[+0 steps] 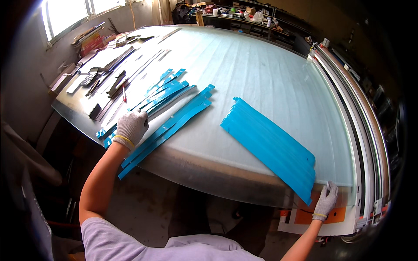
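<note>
My left hand (pixel 132 127), in a knitted grey glove with a yellow cuff edge, is closed over a loose pile of long blue strips (pixel 167 96) at the left front. Its fingertips are hidden; a strip seems to be in its grip. Two more blue strips (pixel 174 126) lie just right of it, their near ends past the table edge. My right hand (pixel 326 201), gloved likewise, is at the table's front right edge with fingers a little apart. Beside it lies a row of overlapping blue strips (pixel 270 145), fanned into a slanted sheet, its near corner over the edge.
The large table (pixel 261 56) has a pale translucent cover. Along its left side lie a calculator (pixel 89 77), a red pen (pixel 124 93), dark metal pieces and boxes. Long white rails (pixel 348 108) border the right. A cluttered shelf (pixel 244 19) stands behind; a window (pixel 69 15) is at far left.
</note>
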`<move>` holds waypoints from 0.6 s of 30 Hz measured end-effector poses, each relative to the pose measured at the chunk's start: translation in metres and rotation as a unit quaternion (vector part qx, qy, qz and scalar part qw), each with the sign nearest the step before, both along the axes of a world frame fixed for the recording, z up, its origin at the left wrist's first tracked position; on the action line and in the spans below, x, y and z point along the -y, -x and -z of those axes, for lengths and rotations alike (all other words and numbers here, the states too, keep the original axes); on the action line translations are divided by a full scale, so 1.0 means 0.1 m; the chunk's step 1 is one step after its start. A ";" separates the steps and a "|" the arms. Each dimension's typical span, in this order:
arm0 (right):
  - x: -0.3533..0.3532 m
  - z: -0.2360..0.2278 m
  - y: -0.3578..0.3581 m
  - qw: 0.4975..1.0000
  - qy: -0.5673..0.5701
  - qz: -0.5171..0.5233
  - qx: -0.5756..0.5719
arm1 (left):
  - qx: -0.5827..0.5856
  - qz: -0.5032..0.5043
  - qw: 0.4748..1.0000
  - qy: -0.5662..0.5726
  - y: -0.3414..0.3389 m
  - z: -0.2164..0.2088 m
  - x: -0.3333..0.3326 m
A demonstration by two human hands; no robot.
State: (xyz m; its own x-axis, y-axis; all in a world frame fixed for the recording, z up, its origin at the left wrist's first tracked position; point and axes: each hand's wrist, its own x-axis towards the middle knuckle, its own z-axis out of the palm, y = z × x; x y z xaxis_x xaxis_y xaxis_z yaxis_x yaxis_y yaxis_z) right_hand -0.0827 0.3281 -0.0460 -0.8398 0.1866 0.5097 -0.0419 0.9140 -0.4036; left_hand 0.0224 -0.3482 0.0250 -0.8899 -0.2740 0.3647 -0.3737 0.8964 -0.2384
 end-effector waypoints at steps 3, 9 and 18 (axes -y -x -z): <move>-0.01 0.01 0.00 1.000 0.001 0.001 -0.002 | 0.023 0.024 0.999 0.020 -0.05 -0.02 -0.13; -0.05 0.04 0.02 1.000 0.000 -0.004 -0.005 | -0.005 -0.025 0.998 -0.049 -0.03 -0.06 0.11; -0.04 0.03 0.01 1.000 -0.010 0.002 -0.006 | 0.008 0.007 0.990 -0.139 0.07 -0.02 0.55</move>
